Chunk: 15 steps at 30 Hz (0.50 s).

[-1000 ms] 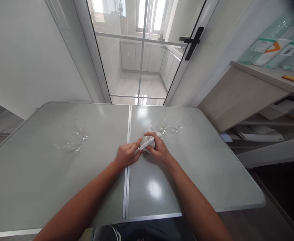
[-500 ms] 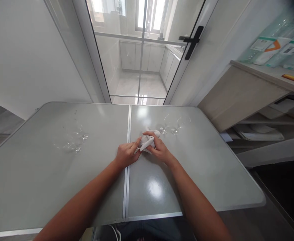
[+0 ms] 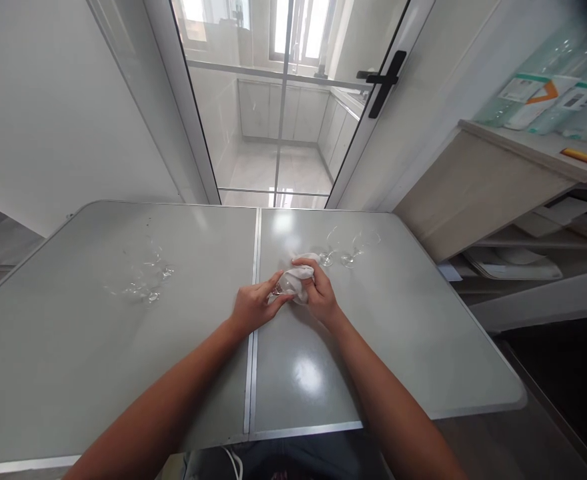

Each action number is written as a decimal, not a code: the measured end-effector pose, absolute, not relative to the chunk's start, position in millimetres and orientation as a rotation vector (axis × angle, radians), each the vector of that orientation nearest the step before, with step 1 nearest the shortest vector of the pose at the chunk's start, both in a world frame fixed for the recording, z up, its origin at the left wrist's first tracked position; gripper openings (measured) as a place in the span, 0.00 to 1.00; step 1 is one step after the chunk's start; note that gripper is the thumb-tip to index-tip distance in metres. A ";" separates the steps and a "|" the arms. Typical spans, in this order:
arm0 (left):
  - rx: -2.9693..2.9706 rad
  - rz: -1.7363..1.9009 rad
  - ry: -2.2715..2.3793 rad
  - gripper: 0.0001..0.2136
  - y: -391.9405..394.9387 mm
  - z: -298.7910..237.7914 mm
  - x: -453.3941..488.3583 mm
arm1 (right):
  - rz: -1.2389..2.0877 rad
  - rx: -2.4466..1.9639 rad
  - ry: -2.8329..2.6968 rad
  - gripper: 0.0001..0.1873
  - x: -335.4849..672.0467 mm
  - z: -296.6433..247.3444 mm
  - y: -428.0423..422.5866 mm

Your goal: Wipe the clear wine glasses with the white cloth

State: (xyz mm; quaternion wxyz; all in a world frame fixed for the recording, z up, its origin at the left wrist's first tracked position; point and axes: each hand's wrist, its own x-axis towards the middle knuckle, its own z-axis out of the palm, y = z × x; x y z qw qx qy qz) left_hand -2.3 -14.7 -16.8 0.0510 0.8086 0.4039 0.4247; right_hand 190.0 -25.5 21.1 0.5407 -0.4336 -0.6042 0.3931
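Note:
My left hand [image 3: 256,307] is closed on the foot end of a clear stemmed glass [image 3: 276,289], held over the middle of the table. Bunched around the glass's bowl is a white cloth [image 3: 296,283], gripped in my right hand [image 3: 321,293]. The cloth and my fingers hide most of this glass. Just beyond my right hand stand or lie two clear stemmed glasses [image 3: 348,258]; their outlines are faint. More transparent stemmed glasses [image 3: 148,280] are on the left part of the table, too faint to count.
The grey table [image 3: 198,380] has a metal seam [image 3: 252,373] down its middle. Behind it is a glazed door with a black handle [image 3: 383,80]. At the right, a wooden shelf unit [image 3: 473,180] holds plastic bottles [image 3: 548,100] and papers.
My right hand has turned a little, and the cloth has shifted and bunched differently around the glass. More of the glass's foot end shows by my left fingers.

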 end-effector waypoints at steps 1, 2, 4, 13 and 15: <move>2.435 1.284 1.203 0.26 -14.6 -15.9 -2.7 | 0.961 -1.019 -1.325 0.17 189.3 22.2 -25.1; 2.409 1.276 1.161 0.26 -14.4 -14.8 -3.4 | 0.976 -1.005 -1.202 0.17 188.8 23.4 -24.5; 2.356 1.269 1.040 0.26 -14.0 -11.9 -5.1 | 0.969 -0.971 -0.973 0.17 188.5 25.6 -22.6; 1.814 1.101 0.758 0.18 -16.5 -2.0 -4.3 | 1.300 -0.780 -0.734 0.18 185.7 18.6 -20.5; 1.638 1.039 0.697 0.16 -17.5 -0.4 -2.4 | 1.454 -0.773 -0.797 0.20 181.7 19.0 -23.4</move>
